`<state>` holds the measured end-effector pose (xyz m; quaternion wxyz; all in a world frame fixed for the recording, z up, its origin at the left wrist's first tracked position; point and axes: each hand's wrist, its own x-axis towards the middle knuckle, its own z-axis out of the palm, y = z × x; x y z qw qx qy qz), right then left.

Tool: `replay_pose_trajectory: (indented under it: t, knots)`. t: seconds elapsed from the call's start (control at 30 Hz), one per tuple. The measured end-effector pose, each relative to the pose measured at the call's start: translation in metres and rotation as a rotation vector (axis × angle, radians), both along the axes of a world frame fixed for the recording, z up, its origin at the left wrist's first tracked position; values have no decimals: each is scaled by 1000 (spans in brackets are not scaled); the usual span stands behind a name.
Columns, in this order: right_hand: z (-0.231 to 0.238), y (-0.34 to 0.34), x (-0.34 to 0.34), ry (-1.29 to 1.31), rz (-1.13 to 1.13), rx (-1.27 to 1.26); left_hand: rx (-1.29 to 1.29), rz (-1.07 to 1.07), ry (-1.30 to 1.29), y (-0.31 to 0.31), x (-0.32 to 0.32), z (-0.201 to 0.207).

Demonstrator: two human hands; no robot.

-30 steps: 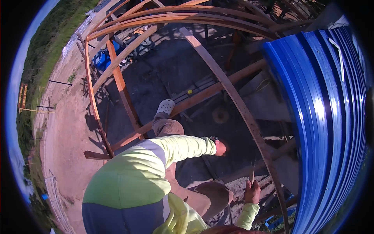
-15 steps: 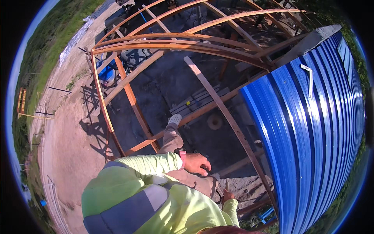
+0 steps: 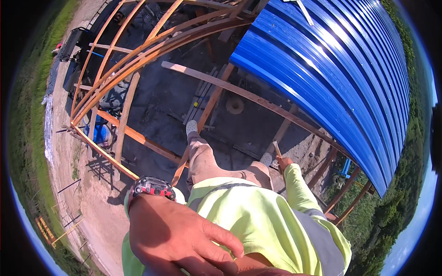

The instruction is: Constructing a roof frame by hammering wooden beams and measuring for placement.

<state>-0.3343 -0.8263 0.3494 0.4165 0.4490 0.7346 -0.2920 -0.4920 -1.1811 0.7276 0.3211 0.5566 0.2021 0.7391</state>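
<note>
My left hand (image 3: 177,234), with a red and black watch (image 3: 154,188) on its wrist, is raised close in front of my chest. Its fingers are loosely bent and apart, and nothing shows in them; some fingertips run toward the lower edge. Farther out on the right, my right hand (image 3: 285,163) is closed around a pale wooden handle (image 3: 277,149) that points up and away. Whatever is at the handle's other end is hidden. My shoes (image 3: 192,127) are spread apart, one by a wooden beam (image 3: 209,108), above the ground below.
Blue corrugated roofing (image 3: 322,60) covers the right side. A loose-ended timber (image 3: 221,83) reaches out from under its edge. Curved wooden rafters (image 3: 152,43) and a crossbeam (image 3: 142,140) frame open gaps. Far below lie planks (image 3: 199,99) and a blue drum (image 3: 99,133).
My left hand has come up from above my thigh to near my chest. The view has turned, so the roofing shifts up and left. My right hand still grips the wooden handle.
</note>
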Motion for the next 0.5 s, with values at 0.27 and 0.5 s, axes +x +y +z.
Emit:
replay_pose_trajectory:
  t: [0.27, 0.5]
  knots:
    - [41, -24, -23, 179, -22, -144, -1277, 1305, -101, -58, 4, -157]
    - [77, -21, -108, 737, -3, -119, -1876, 934, -741, -178, 202, -383]
